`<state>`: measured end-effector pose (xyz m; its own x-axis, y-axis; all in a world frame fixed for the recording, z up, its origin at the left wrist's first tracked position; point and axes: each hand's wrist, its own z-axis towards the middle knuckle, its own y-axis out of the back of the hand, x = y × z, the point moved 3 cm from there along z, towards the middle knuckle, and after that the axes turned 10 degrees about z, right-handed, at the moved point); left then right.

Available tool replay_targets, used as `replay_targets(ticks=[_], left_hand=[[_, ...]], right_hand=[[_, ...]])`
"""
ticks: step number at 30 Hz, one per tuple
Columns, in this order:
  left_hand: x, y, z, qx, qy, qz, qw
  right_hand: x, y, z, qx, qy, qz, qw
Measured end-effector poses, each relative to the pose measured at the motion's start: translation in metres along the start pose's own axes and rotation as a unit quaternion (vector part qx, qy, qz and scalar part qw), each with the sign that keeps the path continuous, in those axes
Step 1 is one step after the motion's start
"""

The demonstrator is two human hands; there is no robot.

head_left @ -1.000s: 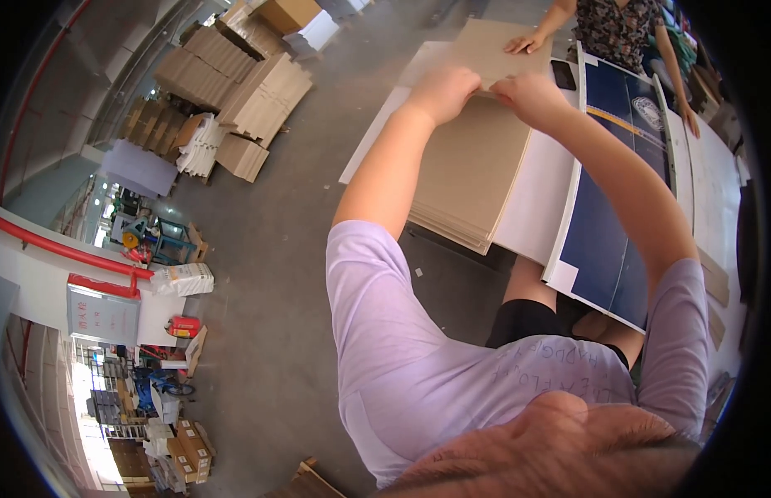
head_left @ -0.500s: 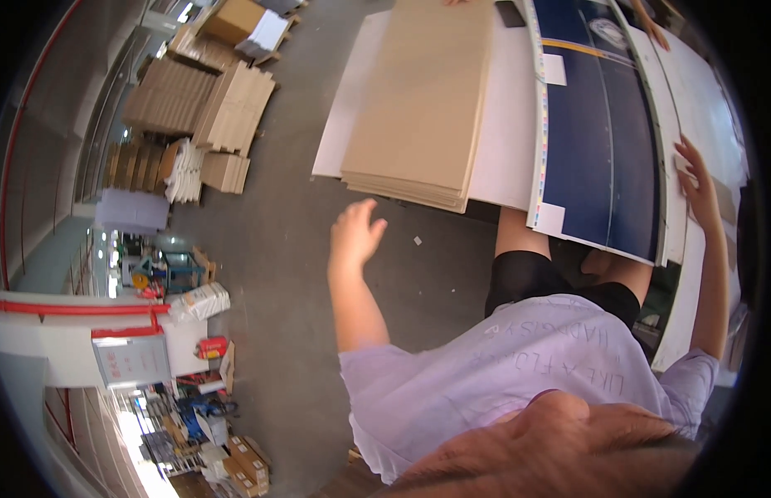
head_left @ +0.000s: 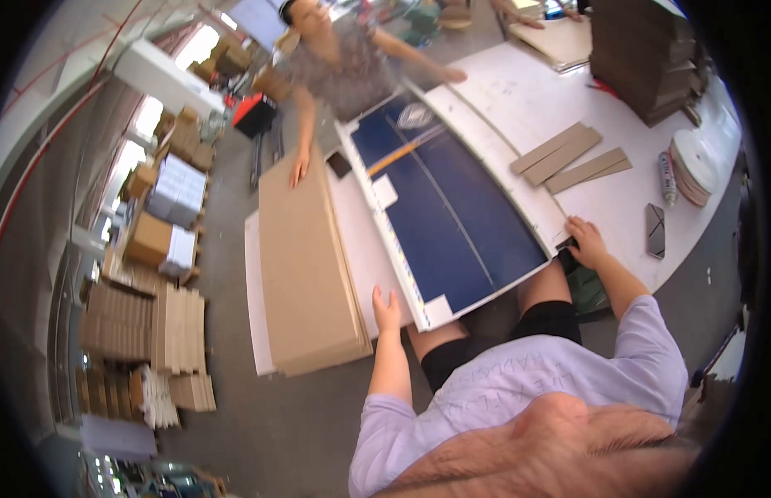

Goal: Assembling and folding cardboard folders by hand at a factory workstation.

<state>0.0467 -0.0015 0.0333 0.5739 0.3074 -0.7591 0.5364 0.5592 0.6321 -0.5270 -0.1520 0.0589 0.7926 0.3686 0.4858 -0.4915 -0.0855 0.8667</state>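
Note:
A dark blue printed sheet (head_left: 464, 224) with white margins and an orange stripe lies on the white table in front of me. My left hand (head_left: 387, 311) is over the table's near edge, between the sheet's left corner and a stack of brown cardboard sheets (head_left: 306, 266). Its fingers are stretched and the thumb stands apart, with nothing in it. My right hand (head_left: 586, 239) rests at the table edge beside the sheet's near right corner, fingers spread. A small dark object (head_left: 565, 243) shows next to its fingertips; its kind is unclear.
Across the table a co-worker (head_left: 340, 70) has one hand on the cardboard stack. A dark phone (head_left: 338, 163) lies between stack and sheet. To the right are cardboard strips (head_left: 559, 153), a tube (head_left: 667, 178), a white roll (head_left: 695, 166), a patterned case (head_left: 655, 231) and a tall brown stack (head_left: 638, 58).
The view has swung up and right, bringing the co-worker and the right part of the table in. My left hand has come from beyond the cardboard stack's corner to the table edge near the sheet.

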Motion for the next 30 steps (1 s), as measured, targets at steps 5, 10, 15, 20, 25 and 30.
replay_targets(ticks=[5, 10, 15, 20, 25, 30], left_hand=[[0.030, -0.030, 0.005, 0.061, -0.050, 0.058, 0.995], [0.002, -0.035, -0.011, 0.199, -0.013, 0.189, 0.961], [-0.013, -0.031, -0.017, 0.249, -0.029, 0.228, 0.941], [-0.003, -0.032, -0.019, 0.264, -0.020, 0.202, 0.943], [0.005, -0.033, -0.021, 0.249, -0.034, 0.191, 0.949], [-0.001, -0.041, -0.020, 0.256, -0.043, 0.176, 0.949]], right_hand=[[0.005, 0.025, -0.012, -0.020, -0.007, 0.018, 1.000], [-0.001, 0.022, -0.009, -0.033, -0.005, 0.016, 0.999], [0.003, 0.022, -0.003, -0.032, -0.003, 0.002, 0.999], [0.007, 0.020, -0.004, -0.035, -0.002, 0.004, 0.999], [0.006, 0.021, -0.001, -0.046, 0.005, 0.020, 0.999], [-0.103, -0.040, 0.033, -0.224, -0.150, 0.445, 0.854]])
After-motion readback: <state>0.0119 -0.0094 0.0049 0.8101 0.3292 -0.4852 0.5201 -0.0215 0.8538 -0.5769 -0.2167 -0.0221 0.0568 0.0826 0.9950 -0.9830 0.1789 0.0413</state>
